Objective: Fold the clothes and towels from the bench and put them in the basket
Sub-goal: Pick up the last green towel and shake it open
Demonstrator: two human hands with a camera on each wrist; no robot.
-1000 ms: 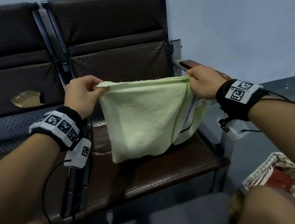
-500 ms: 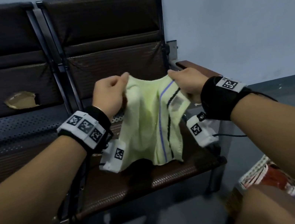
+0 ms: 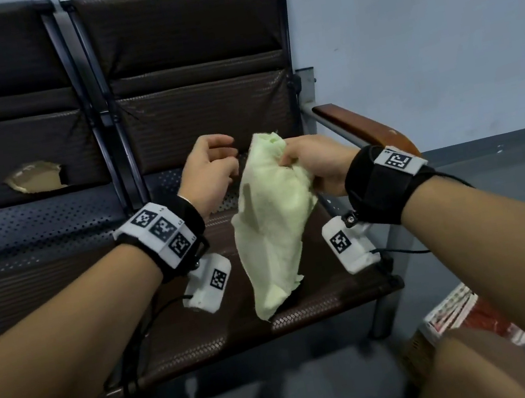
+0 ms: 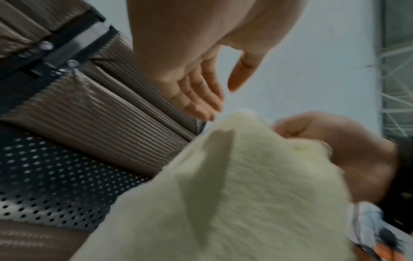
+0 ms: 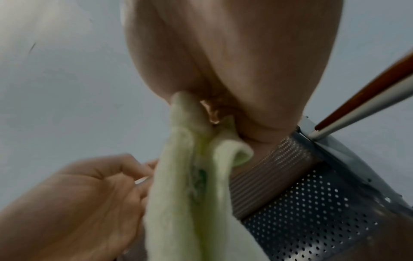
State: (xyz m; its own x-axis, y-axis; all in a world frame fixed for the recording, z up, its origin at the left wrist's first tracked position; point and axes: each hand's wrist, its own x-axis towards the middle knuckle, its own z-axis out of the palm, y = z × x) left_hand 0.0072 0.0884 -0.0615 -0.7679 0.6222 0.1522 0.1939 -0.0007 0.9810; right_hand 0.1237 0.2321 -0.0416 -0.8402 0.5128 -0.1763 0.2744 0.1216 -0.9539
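Observation:
A pale green towel (image 3: 269, 225) hangs folded in the air above the brown bench seat (image 3: 322, 296). My right hand (image 3: 285, 156) pinches its gathered top corners, and the folded layers show below those fingers in the right wrist view, towel (image 5: 192, 176). My left hand (image 3: 229, 155) is just left of the towel's top, fingers loosely curled and holding nothing; in the left wrist view the left hand (image 4: 214, 91) is open beside the towel (image 4: 234, 194). The basket (image 3: 447, 314) stands on the floor at the lower right, partly hidden by my right arm.
The bench has two brown seats with a dark frame between them, a torn patch (image 3: 33, 178) in the left backrest and a wooden armrest (image 3: 363, 126) on the right. Red and pink cloth lies in the basket. A grey wall is behind.
The hands came together, folding the spread towel in half. The left hand has let go of its corner, and the right hand now holds both top corners alone.

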